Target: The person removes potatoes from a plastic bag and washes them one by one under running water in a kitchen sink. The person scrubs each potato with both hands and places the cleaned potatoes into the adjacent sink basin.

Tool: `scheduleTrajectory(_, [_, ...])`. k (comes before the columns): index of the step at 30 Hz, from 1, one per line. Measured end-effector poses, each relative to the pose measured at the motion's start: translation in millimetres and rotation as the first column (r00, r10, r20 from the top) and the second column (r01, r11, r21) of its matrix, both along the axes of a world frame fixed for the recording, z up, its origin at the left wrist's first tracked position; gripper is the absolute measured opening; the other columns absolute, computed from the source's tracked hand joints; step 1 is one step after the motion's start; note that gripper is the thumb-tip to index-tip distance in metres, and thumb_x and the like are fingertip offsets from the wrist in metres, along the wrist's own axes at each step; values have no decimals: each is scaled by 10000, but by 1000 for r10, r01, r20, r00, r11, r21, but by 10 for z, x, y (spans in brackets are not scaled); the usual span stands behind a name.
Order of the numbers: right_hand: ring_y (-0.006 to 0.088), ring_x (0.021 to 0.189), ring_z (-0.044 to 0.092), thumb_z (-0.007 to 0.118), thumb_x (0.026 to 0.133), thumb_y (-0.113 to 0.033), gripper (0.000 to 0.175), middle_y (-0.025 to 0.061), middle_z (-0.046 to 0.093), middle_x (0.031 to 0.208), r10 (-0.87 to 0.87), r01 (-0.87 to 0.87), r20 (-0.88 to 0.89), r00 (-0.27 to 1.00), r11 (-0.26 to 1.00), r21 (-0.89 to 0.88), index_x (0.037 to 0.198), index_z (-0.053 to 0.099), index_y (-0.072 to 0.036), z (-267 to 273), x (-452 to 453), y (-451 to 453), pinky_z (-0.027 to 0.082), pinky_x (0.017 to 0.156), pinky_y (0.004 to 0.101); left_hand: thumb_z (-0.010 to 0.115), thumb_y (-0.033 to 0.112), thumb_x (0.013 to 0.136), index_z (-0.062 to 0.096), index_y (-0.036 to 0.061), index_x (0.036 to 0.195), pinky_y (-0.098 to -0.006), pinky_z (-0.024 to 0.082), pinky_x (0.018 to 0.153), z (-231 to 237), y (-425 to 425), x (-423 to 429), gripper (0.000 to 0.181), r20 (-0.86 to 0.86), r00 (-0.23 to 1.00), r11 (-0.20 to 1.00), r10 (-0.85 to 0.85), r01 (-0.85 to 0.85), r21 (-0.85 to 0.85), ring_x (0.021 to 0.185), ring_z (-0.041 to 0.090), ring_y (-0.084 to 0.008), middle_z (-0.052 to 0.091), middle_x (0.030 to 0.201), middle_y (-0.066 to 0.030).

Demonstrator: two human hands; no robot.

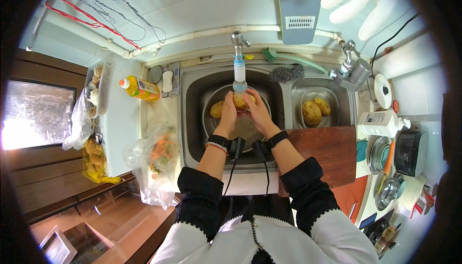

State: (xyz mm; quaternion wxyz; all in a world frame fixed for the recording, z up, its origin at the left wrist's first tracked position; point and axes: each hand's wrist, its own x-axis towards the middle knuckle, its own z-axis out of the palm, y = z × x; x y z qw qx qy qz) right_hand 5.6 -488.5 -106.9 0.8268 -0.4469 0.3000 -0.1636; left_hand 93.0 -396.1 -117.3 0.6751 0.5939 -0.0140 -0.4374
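Both of my hands hold one potato (242, 100) right below the faucet's flexible extension (239, 73). My left hand (229, 111) presses on its left side, and my right hand (257, 109) curls around its right side. Beneath them a round metal basin (249, 134) sits in the large sink bowl (195, 94). Another potato (216, 109) rests at the basin's left, next to my left hand. Two more potatoes, a larger one (311, 113) and a smaller one (322, 106), lie in a clear bowl (334, 92) in the small right sink.
A wooden cutting board (325, 155) covers the front of the right sink. Dish soap (140, 88) and a plastic bag of peelings (158, 155) are on the left. Behind the sink lie a green brush (299, 57) and a scouring pad (287, 73). A pump bottle (380, 123) stands right.
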Motion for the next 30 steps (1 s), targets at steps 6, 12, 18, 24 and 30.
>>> scheduleTrajectory(6, [138,1106,560,545,1015,-192,352,39,602,1206,-33,36,64,997,998,-45,1333,537,-41,30,117,-155,460,947,301,370,537,1027,542,111,1207,-323,508,700,98,59,-67,493,-91,995,996,-34,42,80,850,614,-162,622,1032,-39])
scheduleTrajectory(12, [173,1149,555,577,984,-137,393,76,597,1260,59,-36,131,990,985,-169,1354,521,-18,126,110,25,445,986,314,442,493,1019,510,100,1296,-352,542,805,160,87,53,486,-81,996,999,-42,44,21,1019,612,-185,595,1167,-64])
scheduleTrajectory(18, [143,1059,573,564,997,-173,352,55,628,1178,76,-73,1,997,968,-241,1304,559,0,-88,160,23,458,922,296,370,488,1042,478,80,1330,-388,545,852,-87,32,64,511,124,988,995,92,-86,-56,1067,609,-199,572,1234,-77])
scheduleTrajectory(24, [153,962,598,531,1012,-198,316,104,657,1071,50,-177,-280,959,875,-451,1228,592,25,-85,184,-196,479,855,318,380,472,1045,500,48,1288,-378,564,816,51,75,-7,504,-49,998,999,-33,32,-20,1086,601,-210,569,1226,-95])
scheduleTrajectory(30, [170,1013,597,603,977,-227,390,90,632,1136,156,-130,22,988,887,-444,1287,530,-3,98,84,72,483,877,328,347,492,1043,534,118,1263,-352,547,747,236,41,96,472,-139,990,996,-14,26,89,1003,633,-187,626,1138,-67])
